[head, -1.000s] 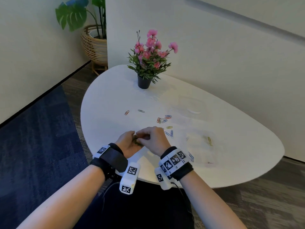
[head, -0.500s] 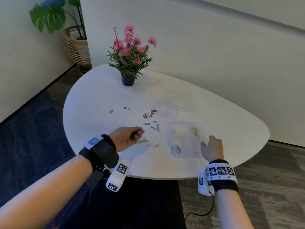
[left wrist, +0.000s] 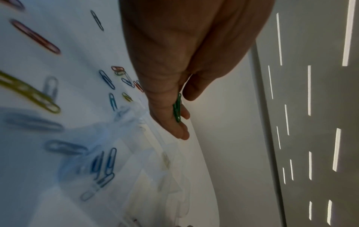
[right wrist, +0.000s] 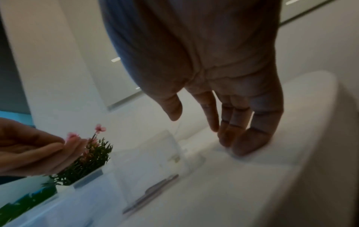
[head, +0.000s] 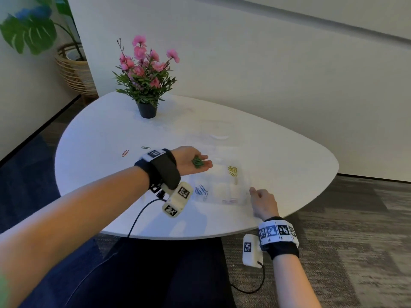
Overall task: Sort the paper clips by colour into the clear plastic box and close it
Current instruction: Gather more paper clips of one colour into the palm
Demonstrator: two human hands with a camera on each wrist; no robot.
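My left hand hovers palm up over the far left part of the clear plastic box. A small bunch of green paper clips lies on its fingers, with the thumb against them; the left wrist view shows the same green clips in the left hand. The box lies open, with yellow clips, blue clips and pinkish clips in separate compartments. My right hand holds nothing and rests its fingertips on the table beside the box's near right corner.
Loose clips lie left of the box: a red one, a dark one and several mixed ones under my left arm. A potted pink flower stands at the back. A clear lid-like piece lies behind the box. The table edge is close to me.
My hands have come apart. The left hand carried the green clips forward and right, over the box, and turned palm up. The right hand went to the box's right side and stays there.
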